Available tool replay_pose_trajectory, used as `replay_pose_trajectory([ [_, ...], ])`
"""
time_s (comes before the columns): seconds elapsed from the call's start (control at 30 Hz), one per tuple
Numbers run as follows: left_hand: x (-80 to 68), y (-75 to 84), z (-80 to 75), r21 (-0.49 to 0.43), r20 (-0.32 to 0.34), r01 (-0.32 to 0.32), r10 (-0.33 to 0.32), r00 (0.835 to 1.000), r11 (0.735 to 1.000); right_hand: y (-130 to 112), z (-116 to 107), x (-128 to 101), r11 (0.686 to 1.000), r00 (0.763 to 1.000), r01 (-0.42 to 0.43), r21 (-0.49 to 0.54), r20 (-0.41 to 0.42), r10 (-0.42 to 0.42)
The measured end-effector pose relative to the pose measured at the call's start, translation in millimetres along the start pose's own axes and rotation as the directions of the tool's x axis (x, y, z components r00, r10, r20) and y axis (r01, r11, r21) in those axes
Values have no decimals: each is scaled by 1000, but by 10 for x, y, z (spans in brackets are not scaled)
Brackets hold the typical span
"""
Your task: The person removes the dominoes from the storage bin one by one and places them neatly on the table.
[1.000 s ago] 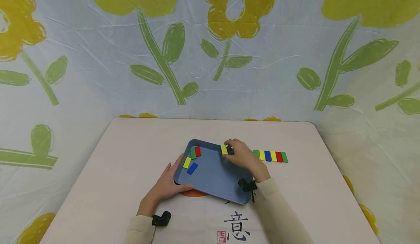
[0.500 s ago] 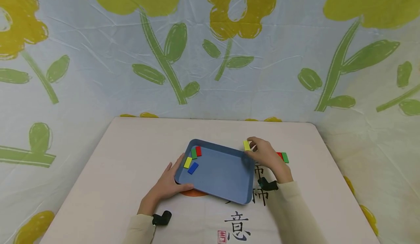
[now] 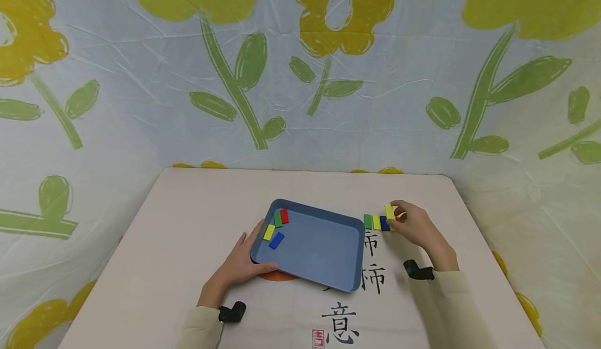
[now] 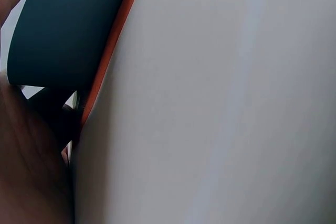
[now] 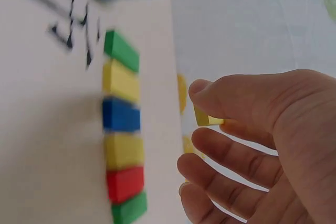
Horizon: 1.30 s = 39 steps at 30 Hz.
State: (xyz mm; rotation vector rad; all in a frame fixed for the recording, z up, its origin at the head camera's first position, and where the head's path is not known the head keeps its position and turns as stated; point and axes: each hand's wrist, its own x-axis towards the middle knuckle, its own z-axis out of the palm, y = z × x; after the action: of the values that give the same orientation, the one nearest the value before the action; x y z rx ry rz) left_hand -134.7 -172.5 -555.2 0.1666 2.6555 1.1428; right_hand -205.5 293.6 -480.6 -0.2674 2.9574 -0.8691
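My right hand (image 3: 420,229) pinches a yellow block (image 3: 389,212) between thumb and fingers, raised over a row of blocks right of the tray. In the right wrist view that row runs green block (image 5: 122,51), yellow, blue block (image 5: 122,115), yellow, red block (image 5: 126,183), green. The held yellow block (image 5: 206,118) is mostly covered by the thumb. My left hand (image 3: 237,265) grips the left corner of a blue-grey tray (image 3: 314,250), its thumb along the near edge. Inside the tray's left end lie a red block (image 3: 284,216), a green block, a yellow block and a blue block (image 3: 276,240).
A pale cloth (image 3: 291,317) with black brush characters (image 3: 340,329) and a red seal covers the front of the table. Part of an orange shape (image 3: 278,276) shows below the tray. Flower-printed fabric (image 3: 399,119) rises behind the table.
My right hand has carried the yellow block rightward out of the tray to a spot over the row. The left hand and tray have stayed in place.
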Motion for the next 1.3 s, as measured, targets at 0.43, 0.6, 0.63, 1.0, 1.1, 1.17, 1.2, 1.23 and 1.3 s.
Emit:
replay_pose_trajectory([
  [0.43, 1, -15, -13, -8, 3, 2, -2, 1000, 1000, 616, -118, -190, 993, 992, -120, -23, 28, 121],
  [0.6, -2, -4, -24, -14, 1, -3, 3, 1000, 1000, 750, -143, -191, 993, 992, -113, -18, 48, 114],
  [0.63, -1, -1, -26, -17, 1, -4, 4, 1000, 1000, 766, -148, -188, 994, 993, -108, -18, 50, 109],
  [1.0, 10, -28, -7, -28, 1, -12, 12, 1000, 1000, 880, -125, -127, 991, 987, -126, -37, 100, 129],
  [1.1, 15, -32, -5, -27, 3, -15, 15, 1000, 1000, 890, -117, -115, 993, 988, -113, -46, 104, 117],
  [1.17, 18, -30, -6, -27, 5, -16, 16, 1000, 1000, 891, -117, -110, 992, 988, -113, -49, 105, 118],
  [1.2, 18, -30, -8, -27, 5, -16, 16, 1000, 1000, 889, -119, -109, 992, 987, -115, -48, 104, 120],
  [1.23, 19, -28, -10, -26, 4, -15, 15, 1000, 1000, 885, -123, -108, 992, 987, -116, -48, 105, 121],
  [1.3, 16, -24, -17, -27, 3, -10, 10, 1000, 1000, 873, -131, -104, 992, 987, -120, -40, 103, 124],
])
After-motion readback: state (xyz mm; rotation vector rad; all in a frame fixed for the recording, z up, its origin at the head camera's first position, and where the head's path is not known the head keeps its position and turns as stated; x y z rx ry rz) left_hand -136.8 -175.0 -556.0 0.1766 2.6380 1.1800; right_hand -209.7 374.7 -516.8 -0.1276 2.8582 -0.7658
